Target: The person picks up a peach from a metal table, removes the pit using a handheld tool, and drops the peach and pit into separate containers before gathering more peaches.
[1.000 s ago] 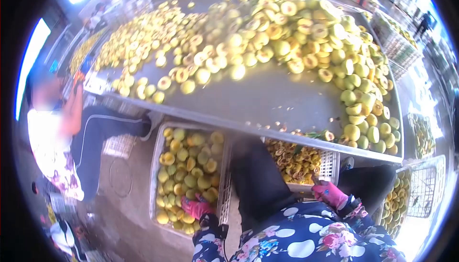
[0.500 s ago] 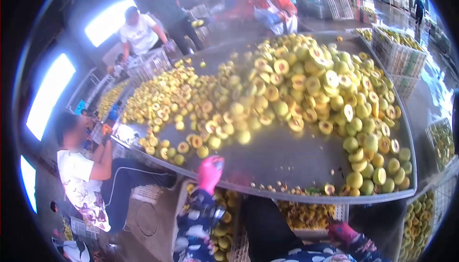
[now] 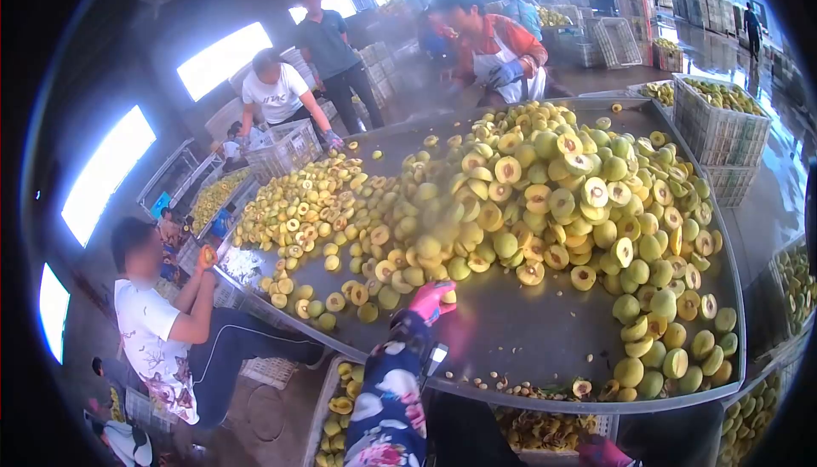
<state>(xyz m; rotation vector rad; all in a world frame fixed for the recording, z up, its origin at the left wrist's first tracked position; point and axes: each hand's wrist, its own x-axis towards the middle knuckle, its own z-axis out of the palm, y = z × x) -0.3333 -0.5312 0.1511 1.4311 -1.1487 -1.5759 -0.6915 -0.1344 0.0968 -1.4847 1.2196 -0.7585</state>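
My left hand (image 3: 432, 302), in a pink glove, reaches over the metal table (image 3: 519, 318) at the near edge of the fruit heap. Its fingers are closed round a small yellow-green piece of peach-like fruit (image 3: 448, 297). Whole and halved fruits of the same kind make up the heap (image 3: 536, 199), many halves showing brown centres. Low in the view is my right hand (image 3: 602, 452), also pink-gloved, beside a crate of yellow fruit pieces (image 3: 545, 429). It is partly cut off by the frame, and its fingers do not show clearly.
Loose stones and scraps (image 3: 511, 386) lie along the table's near rim. A crate of fruit (image 3: 340, 407) stands below left, with stacked crates (image 3: 719, 122) beyond the right side. A seated person (image 3: 162, 322) works at the left; others stand across the table.
My left hand has moved forward and right, from the table's near rim to the heap's edge. My right hand sits lower in the view, which has tilted upward.
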